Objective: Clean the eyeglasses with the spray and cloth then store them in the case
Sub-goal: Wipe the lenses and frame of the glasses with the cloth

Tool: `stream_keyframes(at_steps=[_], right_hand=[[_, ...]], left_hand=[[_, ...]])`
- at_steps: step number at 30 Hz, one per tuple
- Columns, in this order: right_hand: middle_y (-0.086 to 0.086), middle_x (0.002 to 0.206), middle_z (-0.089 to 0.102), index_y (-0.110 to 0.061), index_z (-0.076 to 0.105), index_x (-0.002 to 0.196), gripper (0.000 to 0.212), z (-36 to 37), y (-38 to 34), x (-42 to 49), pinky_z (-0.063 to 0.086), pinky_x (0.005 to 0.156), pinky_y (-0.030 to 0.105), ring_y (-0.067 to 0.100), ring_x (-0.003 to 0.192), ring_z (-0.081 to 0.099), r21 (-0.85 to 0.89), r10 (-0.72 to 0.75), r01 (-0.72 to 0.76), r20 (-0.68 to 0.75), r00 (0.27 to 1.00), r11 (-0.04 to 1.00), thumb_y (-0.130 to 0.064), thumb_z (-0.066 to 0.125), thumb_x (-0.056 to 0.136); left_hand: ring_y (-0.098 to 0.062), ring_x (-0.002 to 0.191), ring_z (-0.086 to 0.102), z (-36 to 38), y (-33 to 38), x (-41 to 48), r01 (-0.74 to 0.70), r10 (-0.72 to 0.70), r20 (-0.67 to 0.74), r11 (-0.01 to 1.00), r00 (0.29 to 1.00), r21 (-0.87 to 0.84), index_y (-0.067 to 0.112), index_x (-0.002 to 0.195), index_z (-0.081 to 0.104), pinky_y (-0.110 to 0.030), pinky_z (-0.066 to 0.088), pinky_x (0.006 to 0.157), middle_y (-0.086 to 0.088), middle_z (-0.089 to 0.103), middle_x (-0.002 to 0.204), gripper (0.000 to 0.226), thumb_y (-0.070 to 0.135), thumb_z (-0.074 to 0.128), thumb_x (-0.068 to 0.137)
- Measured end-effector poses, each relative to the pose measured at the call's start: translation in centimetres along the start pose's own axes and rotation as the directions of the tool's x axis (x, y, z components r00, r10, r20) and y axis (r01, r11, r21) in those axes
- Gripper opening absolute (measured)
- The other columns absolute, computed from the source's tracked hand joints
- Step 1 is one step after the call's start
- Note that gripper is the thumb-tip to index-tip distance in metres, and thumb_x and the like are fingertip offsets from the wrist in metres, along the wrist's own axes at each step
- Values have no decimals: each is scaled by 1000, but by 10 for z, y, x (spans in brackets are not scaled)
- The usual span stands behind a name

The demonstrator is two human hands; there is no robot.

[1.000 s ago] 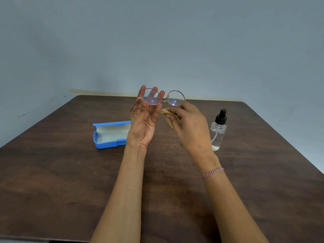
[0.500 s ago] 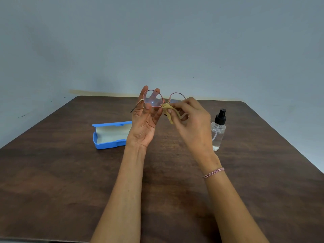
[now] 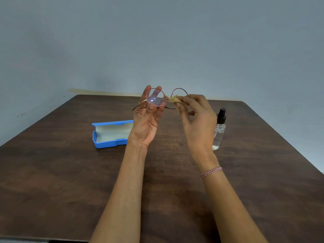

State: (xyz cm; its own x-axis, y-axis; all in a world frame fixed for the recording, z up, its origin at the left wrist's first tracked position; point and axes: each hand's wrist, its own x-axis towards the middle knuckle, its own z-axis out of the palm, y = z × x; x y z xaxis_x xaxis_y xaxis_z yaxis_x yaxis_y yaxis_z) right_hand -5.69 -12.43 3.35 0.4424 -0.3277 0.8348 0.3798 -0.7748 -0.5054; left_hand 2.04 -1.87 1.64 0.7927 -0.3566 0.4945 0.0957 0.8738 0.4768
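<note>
Round, thin-rimmed pink eyeglasses (image 3: 156,97) are held up above the table, temples unfolded toward the left. My left hand (image 3: 147,120) grips them at the left lens, fingers behind the glass. My right hand (image 3: 196,118) pinches a small yellow cloth (image 3: 174,99) against the inner edge of the right lens, near the bridge. An open blue case (image 3: 112,134) with a pale lining lies on the table to the left of my left wrist. A clear spray bottle (image 3: 219,132) with a black nozzle stands upright just right of my right hand.
The dark wooden table (image 3: 70,181) fills the lower view; its far edge meets a plain grey wall and its right edge slants off at the right. A beaded bracelet (image 3: 211,171) circles my right wrist.
The glasses rose slightly and turned. My right hand shifted the cloth from below the right lens up to its inner edge by the bridge.
</note>
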Motion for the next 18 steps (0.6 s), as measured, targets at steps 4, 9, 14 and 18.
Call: stream_keyframes(at_steps=[4,9,14,18], right_hand=[[4,100,60,-9,70,105,21,6,-3,-5,48,79,22,19,92,56,-79,-108,109,16,994,991,-6,65,85],[6,100,60,-7,69,105,22,6,0,-4,38,80,13,18,93,52,-160,-161,172,78,984,972,-3,65,84],[5,96,60,-7,70,100,17,-2,9,4,34,78,9,17,88,52,-194,-108,111,23,994,975,-4,65,84],[2,98,58,-10,70,102,17,-7,16,8,41,79,11,14,86,54,-106,49,-52,-36,998,993,-6,60,88]], left_hand=[[-18,98,68,4,-2,-3,12,-12,5,999,1000,35,25,101,73,-24,56,78,-2,69,111,52,23,90,51],[-18,97,68,3,-1,-3,11,-11,-14,999,1000,37,24,101,73,-24,57,74,-4,69,112,52,22,89,52],[-19,95,68,1,0,-1,9,-9,-14,1000,1000,-10,22,102,73,-24,57,74,-6,69,113,53,16,89,52],[-19,95,69,2,1,-2,15,-16,-11,999,1000,-43,22,100,74,-24,57,73,-5,69,112,53,16,90,50]])
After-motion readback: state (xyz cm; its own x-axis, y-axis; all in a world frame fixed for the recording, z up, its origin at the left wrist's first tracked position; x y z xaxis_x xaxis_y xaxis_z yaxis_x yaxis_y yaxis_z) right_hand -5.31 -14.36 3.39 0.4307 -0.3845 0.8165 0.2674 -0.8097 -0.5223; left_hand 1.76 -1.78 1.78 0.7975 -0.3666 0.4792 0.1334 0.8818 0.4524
